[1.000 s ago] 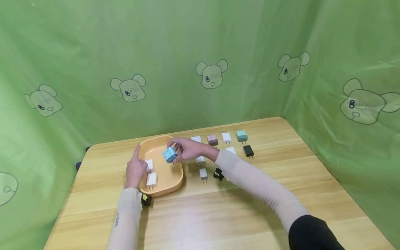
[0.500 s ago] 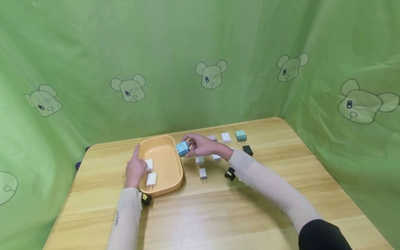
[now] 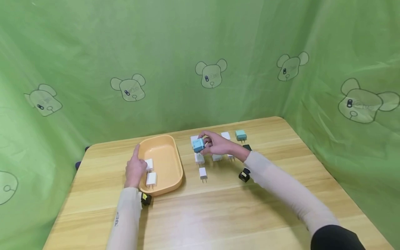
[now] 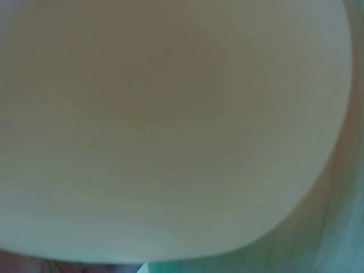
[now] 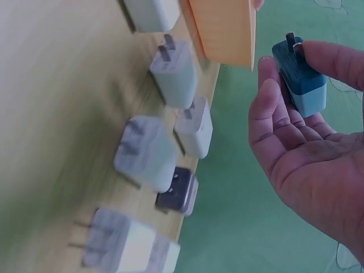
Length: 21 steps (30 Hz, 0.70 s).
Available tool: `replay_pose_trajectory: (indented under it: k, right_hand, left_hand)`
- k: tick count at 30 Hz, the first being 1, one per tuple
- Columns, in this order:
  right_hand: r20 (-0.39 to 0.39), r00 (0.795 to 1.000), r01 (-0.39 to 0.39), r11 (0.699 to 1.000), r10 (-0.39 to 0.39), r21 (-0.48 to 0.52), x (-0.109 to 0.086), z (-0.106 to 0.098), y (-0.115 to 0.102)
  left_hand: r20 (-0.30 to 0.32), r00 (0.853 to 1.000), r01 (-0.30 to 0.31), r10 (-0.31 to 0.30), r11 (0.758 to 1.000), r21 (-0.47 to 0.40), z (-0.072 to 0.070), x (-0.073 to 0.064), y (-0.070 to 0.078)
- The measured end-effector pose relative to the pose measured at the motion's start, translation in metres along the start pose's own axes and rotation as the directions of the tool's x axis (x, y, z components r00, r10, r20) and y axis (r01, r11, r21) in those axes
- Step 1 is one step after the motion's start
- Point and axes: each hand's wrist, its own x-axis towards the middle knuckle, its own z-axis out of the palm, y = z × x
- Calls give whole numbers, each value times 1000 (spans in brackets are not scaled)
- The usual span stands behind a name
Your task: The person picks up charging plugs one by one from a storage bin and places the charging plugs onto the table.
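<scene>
My right hand (image 3: 218, 144) pinches a blue charger plug (image 3: 198, 145) between thumb and fingers, above the table. In the right wrist view, the plug's prongs (image 5: 290, 41) point up beside the thumb. My left hand (image 3: 135, 172) holds the left rim of an orange tray (image 3: 167, 163), index finger straight along it and thumb over the edge. Two white charger plugs (image 3: 151, 179) lie inside the tray near that hand. The left wrist view is blurred, filled by the tray wall (image 4: 170, 142).
Several more plugs sit right of the tray: a small white plug (image 3: 202, 172) in front, a green plug (image 3: 240, 135) at the back, a black plug (image 3: 247, 147) partly hidden by the right arm. A dark-and-pink plug (image 5: 177, 192) shows in the right wrist view. A green curtain (image 3: 175, 104) stands behind.
My right hand has carried the blue plug rightward from above the tray to above the plugs on the table. The left hand and tray have stayed still.
</scene>
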Motion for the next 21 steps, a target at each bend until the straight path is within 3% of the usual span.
replay_pose_trajectory:
  k: [4,11,21]
  right_hand:
    - [-15,999,-45,998,45,33,-10,-7,9]
    - [-56,998,-37,998,39,50,-24,-18,24]
    - [-107,994,10,985,-29,-172,-50,-20,39]
  left_hand:
    - [9,1000,9,-9,1000,-4,1,0,-1]
    - [-2,1000,-20,20,1000,-14,1,1,0]
    - [-6,1000,-17,17,1000,-5,0,0,0]
